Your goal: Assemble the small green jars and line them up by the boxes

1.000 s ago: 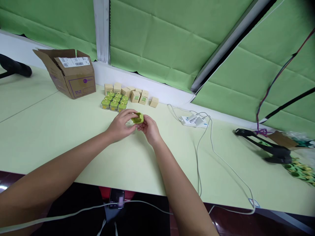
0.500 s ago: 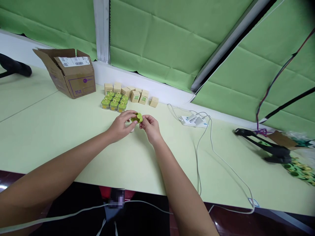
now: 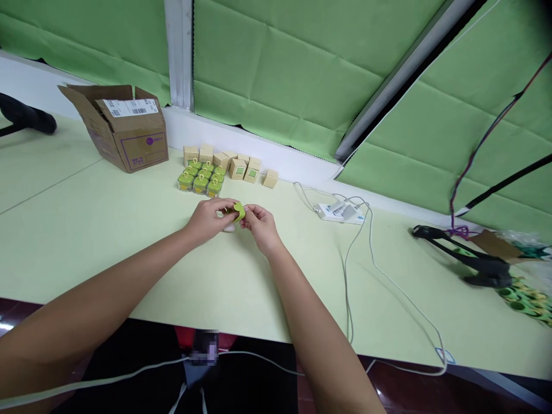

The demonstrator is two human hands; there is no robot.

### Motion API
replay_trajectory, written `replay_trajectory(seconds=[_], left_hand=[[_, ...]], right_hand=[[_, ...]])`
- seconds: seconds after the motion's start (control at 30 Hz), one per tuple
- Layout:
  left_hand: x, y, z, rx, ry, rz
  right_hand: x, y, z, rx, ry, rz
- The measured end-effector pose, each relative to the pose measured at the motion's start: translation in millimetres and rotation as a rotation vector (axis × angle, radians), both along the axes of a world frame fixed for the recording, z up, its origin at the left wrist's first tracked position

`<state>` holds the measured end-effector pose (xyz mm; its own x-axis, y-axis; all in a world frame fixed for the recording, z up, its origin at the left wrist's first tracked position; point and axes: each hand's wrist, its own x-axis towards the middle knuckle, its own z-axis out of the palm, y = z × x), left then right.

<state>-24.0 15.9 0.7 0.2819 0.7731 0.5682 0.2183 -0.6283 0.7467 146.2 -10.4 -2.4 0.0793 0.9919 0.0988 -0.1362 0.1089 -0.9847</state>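
Note:
Between my two hands is a small green hollow cover [image 3: 240, 211], its curved wall facing right. My left hand [image 3: 209, 219] grips it from the left, thumb below and fingers above. The fingertips of my right hand [image 3: 261, 226] are pinched together at its right edge; whether they hold a small part there is too fine to make out. Below my left fingers a small whitish item [image 3: 229, 227] shows, partly hidden. Just beyond my hands stand several clear containers with green lids [image 3: 200, 183] and yellow loops, set close in rows.
Small beige boxes [image 3: 238, 169] line the back by the wall. An open cardboard box [image 3: 138, 138] stands at the back left. To the right lie a white power strip [image 3: 340, 213] with trailing cables, a black stand [image 3: 478, 261] and several green pieces [image 3: 521, 302] at the table's edge.
Both hands and the green cover have shifted slightly left. The cover has turned, so its opening shows less and its outer wall more.

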Motion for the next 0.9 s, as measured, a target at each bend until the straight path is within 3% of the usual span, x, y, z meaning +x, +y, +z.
replay_trajectory(seconds=[0.3,0.9], left_hand=[[0.1,3.9,-1.8,0.059,-0.061,-0.02],[0.3,0.5,-2.0,-0.096,-0.106,-0.093]], right_hand=[[-2.7,-3.4,5.6,-0.015,0.073,0.017],[-0.1,-3.6,5.3,0.006,0.064,-0.032]])
